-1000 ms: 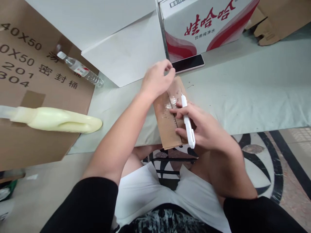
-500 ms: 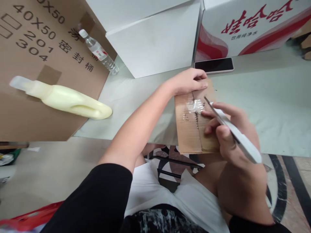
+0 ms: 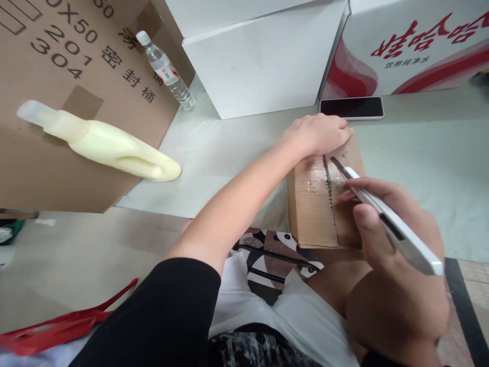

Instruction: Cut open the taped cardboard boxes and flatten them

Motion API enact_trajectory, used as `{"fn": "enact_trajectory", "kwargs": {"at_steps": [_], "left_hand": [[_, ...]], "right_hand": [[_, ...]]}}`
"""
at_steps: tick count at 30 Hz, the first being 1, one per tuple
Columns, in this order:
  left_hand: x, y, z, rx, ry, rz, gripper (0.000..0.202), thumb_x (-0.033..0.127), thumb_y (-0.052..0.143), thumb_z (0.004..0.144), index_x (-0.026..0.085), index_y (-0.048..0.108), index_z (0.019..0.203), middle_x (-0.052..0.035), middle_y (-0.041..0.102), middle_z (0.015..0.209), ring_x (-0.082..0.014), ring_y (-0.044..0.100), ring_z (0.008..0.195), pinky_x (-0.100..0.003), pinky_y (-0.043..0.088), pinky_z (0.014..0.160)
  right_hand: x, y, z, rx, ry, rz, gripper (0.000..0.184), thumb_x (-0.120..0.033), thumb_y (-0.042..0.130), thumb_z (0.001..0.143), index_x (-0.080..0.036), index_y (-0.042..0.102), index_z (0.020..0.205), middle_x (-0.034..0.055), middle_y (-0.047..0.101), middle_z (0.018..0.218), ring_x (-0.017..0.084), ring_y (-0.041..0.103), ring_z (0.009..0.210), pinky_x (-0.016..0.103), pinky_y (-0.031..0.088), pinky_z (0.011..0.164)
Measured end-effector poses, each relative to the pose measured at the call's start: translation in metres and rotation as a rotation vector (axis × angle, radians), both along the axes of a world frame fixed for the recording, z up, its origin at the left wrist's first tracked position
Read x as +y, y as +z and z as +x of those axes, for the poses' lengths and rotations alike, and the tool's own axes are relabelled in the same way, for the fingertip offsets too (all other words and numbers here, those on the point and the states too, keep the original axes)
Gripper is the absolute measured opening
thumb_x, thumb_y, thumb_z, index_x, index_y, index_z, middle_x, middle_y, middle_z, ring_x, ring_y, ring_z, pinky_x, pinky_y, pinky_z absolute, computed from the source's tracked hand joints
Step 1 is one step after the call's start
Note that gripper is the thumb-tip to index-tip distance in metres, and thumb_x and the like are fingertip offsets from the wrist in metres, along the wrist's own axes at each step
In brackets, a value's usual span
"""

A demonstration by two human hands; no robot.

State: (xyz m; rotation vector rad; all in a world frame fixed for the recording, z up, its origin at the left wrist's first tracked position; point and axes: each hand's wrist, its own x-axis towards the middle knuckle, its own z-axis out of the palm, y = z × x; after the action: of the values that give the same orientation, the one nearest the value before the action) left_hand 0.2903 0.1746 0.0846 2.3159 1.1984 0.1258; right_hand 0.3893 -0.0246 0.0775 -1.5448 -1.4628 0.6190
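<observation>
A small brown cardboard box (image 3: 311,209) lies at the near edge of the pale sheet, with clear tape along its top seam. My left hand (image 3: 315,135) presses down on the box's far end, fingers curled over it. My right hand (image 3: 389,224) is closed around a white utility knife (image 3: 385,216). The knife's blade tip points at the taped seam near the far end of the box.
A black phone (image 3: 351,107) lies just beyond the box. Behind it stand a white carton (image 3: 263,66) and a red-and-white carton (image 3: 412,46). A large brown carton (image 3: 69,102), a cream plastic jug (image 3: 103,145) and a water bottle (image 3: 166,71) are at the left. Red plastic (image 3: 57,326) lies on the floor.
My left hand came down from above the box onto its far end. My right hand turned the knife from lying along the box to pointing its blade at the seam. The view shifted left.
</observation>
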Motion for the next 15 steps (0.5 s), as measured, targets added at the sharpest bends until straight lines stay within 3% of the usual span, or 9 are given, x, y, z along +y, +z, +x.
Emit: {"fn": "enact_trajectory", "kwargs": {"at_steps": [6, 15], "left_hand": [[0.002, -0.004, -0.001, -0.044, 0.001, -0.019, 0.031, 0.033, 0.047, 0.099, 0.020, 0.071, 0.085, -0.0075, 0.070, 0.101, -0.0343, 0.063, 0.112, -0.057, 0.042, 0.103], [0.008, -0.012, -0.002, -0.140, 0.017, -0.020, 0.032, 0.039, 0.055, 0.096, 0.020, 0.069, 0.075, -0.0075, 0.070, 0.094, -0.0328, 0.064, 0.105, -0.054, 0.042, 0.101]], "right_hand": [[0.008, 0.000, -0.002, -0.111, 0.089, 0.039, 0.026, -0.042, 0.064, 0.093, -0.029, 0.066, 0.115, 0.0051, 0.074, 0.093, 0.029, 0.071, 0.092, 0.047, 0.054, 0.083], [0.009, -0.006, 0.002, -0.099, 0.109, 0.061, 0.023, -0.037, 0.062, 0.094, -0.028, 0.069, 0.114, 0.0068, 0.075, 0.104, 0.028, 0.071, 0.095, 0.045, 0.056, 0.084]]}}
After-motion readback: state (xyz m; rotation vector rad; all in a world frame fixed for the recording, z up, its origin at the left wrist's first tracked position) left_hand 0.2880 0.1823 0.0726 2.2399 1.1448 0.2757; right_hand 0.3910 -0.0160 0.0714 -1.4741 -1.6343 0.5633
